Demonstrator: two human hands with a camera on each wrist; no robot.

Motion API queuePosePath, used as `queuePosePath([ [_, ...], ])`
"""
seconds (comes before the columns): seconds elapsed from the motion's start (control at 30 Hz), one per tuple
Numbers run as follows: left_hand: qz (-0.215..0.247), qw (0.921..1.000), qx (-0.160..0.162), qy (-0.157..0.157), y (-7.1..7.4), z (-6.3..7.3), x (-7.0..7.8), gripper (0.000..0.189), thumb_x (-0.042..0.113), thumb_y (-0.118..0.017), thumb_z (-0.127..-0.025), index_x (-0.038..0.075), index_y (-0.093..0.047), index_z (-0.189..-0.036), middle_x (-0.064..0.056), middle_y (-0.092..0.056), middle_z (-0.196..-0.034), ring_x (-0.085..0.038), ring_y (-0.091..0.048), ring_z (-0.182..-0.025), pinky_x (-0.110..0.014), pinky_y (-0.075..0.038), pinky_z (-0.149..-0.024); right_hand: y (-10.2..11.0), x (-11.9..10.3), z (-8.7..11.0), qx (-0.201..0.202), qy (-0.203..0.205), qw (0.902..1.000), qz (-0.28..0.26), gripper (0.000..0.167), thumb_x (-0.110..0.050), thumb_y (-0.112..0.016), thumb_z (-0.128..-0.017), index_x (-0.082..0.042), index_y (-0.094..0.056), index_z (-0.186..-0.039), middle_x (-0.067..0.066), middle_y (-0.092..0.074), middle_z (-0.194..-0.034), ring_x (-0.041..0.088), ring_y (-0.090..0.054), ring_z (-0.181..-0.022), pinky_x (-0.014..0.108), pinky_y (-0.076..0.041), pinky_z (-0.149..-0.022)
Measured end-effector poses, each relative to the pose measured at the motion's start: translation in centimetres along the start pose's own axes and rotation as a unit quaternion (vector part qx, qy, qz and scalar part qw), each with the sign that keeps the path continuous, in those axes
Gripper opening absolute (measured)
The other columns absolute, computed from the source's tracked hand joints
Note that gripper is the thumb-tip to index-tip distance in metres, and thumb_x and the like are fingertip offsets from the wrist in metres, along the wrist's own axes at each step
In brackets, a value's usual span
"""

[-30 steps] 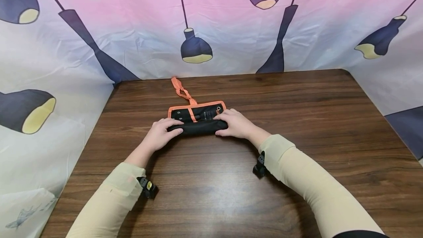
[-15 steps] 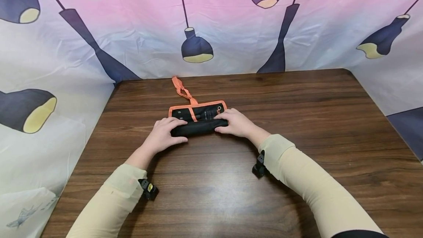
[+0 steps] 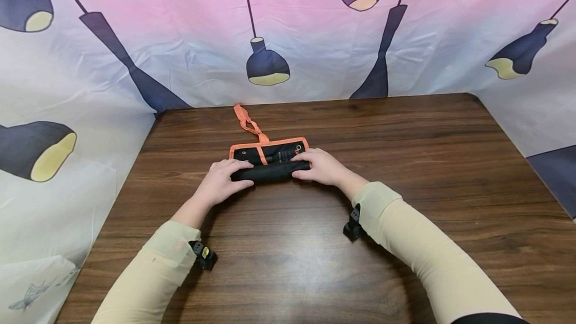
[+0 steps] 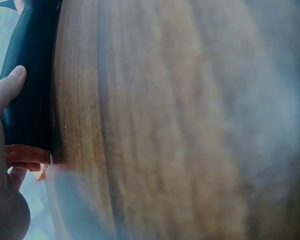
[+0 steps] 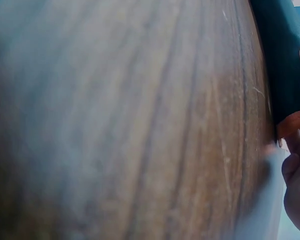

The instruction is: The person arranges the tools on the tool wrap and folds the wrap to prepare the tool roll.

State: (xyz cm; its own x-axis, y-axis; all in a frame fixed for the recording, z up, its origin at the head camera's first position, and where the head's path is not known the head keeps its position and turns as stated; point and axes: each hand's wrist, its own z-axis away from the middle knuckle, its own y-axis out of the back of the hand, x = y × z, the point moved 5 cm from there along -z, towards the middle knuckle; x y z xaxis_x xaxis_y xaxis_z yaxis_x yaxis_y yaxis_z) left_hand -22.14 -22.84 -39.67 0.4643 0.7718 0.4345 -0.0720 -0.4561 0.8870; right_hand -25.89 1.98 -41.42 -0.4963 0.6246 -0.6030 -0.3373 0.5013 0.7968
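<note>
A black tool roll (image 3: pixel 272 173) with orange trim lies partly rolled up on the table. Its near part forms a thick black roll, while the flat far flap (image 3: pixel 282 154) shows printed numbers and lettering. My left hand (image 3: pixel 218 183) grips the left end of the roll, thumb (image 4: pixel 15 82) on the near side and fingers over the top. At the other end, my right hand (image 3: pixel 323 168) holds the roll between thumb and fingers. An orange tie strap (image 3: pixel 246 121) stretches from the flap toward the table's back edge. Whatever lies inside the roll is hidden.
The brown wood-grain table (image 3: pixel 405 154) extends to both sides and toward me. Behind it hangs a cloth backdrop (image 3: pixel 198 29) printed with lamps, and more cloth hangs at the left and right sides. Small black cameras (image 3: pixel 353 223) sit on both wrists.
My left thumb moved away from the roll's near side, then came back up against it. The right hand has hardly moved, and the flap and strap lie as before.
</note>
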Motion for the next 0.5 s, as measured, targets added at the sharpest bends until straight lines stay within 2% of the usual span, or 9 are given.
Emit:
queuePosePath([
  [0.13, 0.018, 0.9993, -0.014, 0.029, 0.1, -0.1, -0.2, 0.043, 0.034, -0.071, -0.083, 0.015, -0.062, -0.121, -0.009, -0.059, -0.123, -0.033, -0.048, -0.117, -0.052, -0.023, -0.101, 0.1, 0.1, -0.1, -0.008, -0.006, 0.9997, -0.024, 0.046, -0.041, -0.062, -0.087, -0.015, -0.061, -0.125, 0.009, -0.054, -0.127, 0.028, -0.047, -0.12, 0.044, -0.035, -0.098],
  [0.27, 0.044, 0.9967, -0.035, 0.059, 0.2, -0.4, -0.8, 0.044, 0.037, -0.069, -0.084, 0.016, -0.062, -0.121, -0.009, -0.057, -0.124, -0.033, -0.048, -0.118, -0.052, -0.029, -0.1, 0.2, 0.3, -0.2, -0.012, -0.016, 0.9991, -0.037, 0.048, -0.042, -0.062, -0.088, -0.015, -0.06, -0.127, 0.01, -0.053, -0.13, 0.027, -0.047, -0.121, 0.043, -0.035, -0.099],
  [0.37, 0.062, 0.994, -0.052, 0.074, 0.1, -0.9, -1.2, 0.043, 0.041, -0.068, -0.084, 0.019, -0.061, -0.12, -0.009, -0.058, -0.123, -0.03, -0.051, -0.116, -0.05, -0.036, -0.095, 0.3, 0.3, -0.2, -0.005, -0.018, 0.9996, -0.022, 0.052, -0.042, -0.062, -0.087, -0.016, -0.056, -0.131, 0.009, -0.051, -0.133, 0.028, -0.043, -0.124, 0.044, -0.034, -0.1],
  [0.5, 0.079, 0.9902, -0.072, 0.09, 0.3, -1.3, -1.6, 0.045, 0.045, -0.068, -0.083, 0.021, -0.06, -0.121, -0.01, -0.059, -0.121, -0.03, -0.051, -0.115, -0.049, -0.037, -0.094, 0.4, -0.1, -0.1, 0.014, 0.002, 0.9998, 0.016, 0.057, -0.042, -0.065, -0.085, -0.02, -0.051, -0.136, 0.009, -0.048, -0.134, 0.028, -0.041, -0.124, 0.045, -0.034, -0.099],
])
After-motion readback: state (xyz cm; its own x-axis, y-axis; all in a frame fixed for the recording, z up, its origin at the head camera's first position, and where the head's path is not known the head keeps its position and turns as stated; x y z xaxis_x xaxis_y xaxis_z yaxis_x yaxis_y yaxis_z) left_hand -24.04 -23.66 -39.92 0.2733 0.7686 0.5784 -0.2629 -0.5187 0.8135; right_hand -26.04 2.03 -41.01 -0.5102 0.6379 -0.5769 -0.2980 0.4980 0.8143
